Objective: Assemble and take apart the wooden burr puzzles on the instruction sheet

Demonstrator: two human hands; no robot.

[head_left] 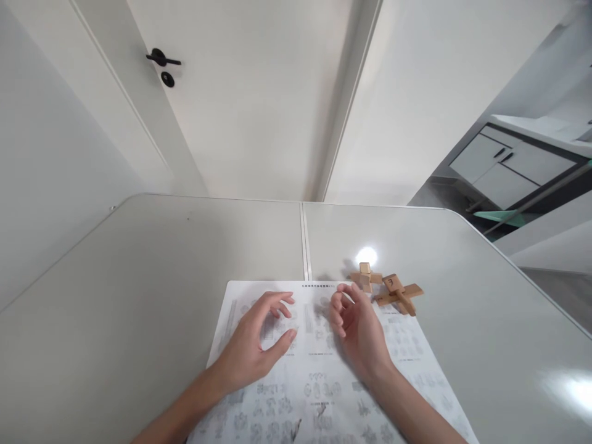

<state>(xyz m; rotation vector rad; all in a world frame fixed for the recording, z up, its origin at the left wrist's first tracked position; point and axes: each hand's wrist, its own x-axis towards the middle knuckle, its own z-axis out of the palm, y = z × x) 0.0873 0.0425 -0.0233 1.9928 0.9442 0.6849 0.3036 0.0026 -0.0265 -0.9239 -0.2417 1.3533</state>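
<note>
My left hand (259, 342) is held over a printed sheet (319, 382), its thumb and fingers apart with nothing between them. Facing it, my right hand (356, 327) is turned palm inward, fingers loosely curled and apart, also with nothing in it. Just beyond the right hand's fingers sits a small wooden interlocking puzzle (365, 277). To its right, a second wooden puzzle (398, 295) of crossed bars lies at the sheet's upper right corner, with a dark mark on one piece. The sheet carries rows of small grey diagrams, too faint to read.
A pale grey table (139, 296) with rounded far corners spans the view, with a seam (304, 240) down its middle. Past its far edge is a white door (240, 92) with a black handle (163, 58). A white cabinet (513, 163) stands at the far right.
</note>
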